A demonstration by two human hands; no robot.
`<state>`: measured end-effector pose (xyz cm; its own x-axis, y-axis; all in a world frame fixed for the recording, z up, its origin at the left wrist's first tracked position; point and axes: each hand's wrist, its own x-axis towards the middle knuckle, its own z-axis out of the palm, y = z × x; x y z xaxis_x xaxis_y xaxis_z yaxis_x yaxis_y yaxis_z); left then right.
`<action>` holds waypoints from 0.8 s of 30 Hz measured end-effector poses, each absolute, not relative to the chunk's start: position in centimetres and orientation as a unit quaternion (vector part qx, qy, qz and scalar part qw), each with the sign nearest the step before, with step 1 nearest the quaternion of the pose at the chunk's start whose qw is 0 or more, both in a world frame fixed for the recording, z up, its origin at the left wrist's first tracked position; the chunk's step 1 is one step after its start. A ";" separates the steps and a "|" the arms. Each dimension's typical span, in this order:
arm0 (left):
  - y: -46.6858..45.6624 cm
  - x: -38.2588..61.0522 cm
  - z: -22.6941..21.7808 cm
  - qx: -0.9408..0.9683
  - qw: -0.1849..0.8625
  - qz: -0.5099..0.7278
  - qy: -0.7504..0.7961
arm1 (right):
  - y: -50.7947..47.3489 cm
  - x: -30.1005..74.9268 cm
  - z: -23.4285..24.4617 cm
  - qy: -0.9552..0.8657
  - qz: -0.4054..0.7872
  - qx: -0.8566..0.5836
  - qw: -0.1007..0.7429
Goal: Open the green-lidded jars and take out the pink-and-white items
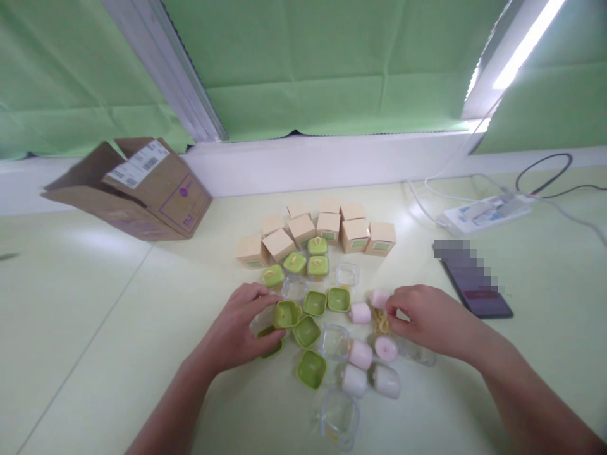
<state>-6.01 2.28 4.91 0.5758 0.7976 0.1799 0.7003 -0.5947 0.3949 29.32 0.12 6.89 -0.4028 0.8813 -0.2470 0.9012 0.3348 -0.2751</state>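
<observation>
My left hand [241, 325] grips a small green square lid [287, 314], turned hollow side up, between thumb and fingers. Another green lid [270, 344] lies partly under that hand. Beside them are several more upturned green lids [312, 369]. My right hand [422, 316] is pinched at a small heap of yellow loops [381, 322], its fingertips on them; the exact strand is hard to see. Around it stand several pale pink rounded pieces [360, 354]. Transparent square cups [335, 342] sit among the lids, and farther back are several cups with green lids on [318, 266].
Several small cardboard boxes [355, 235] stand in a cluster behind the cups. At the back left is an opened carton [156, 196]. To the right lie a dark phone [474, 284] and a white power strip [488, 213] with cables.
</observation>
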 end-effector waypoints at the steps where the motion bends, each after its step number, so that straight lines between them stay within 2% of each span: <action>1: 2.3 -6.0 4.9 0.876 0.142 0.164 0.431 | 0.1 29.3 6.9 0.815 -0.187 0.547 0.029; 17: 2.1 -5.5 4.7 0.874 0.126 0.132 0.451 | 0.4 28.8 6.6 0.794 -0.188 0.571 0.088; 24: 2.2 -5.8 4.8 0.879 0.121 0.173 0.427 | 0.5 29.4 6.3 0.801 -0.181 0.566 0.077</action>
<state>-5.76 2.21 4.85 0.5746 0.7935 0.2005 0.7095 -0.6051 0.3613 29.41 0.53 6.28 -0.3471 0.8787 -0.3279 0.9343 0.2934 -0.2027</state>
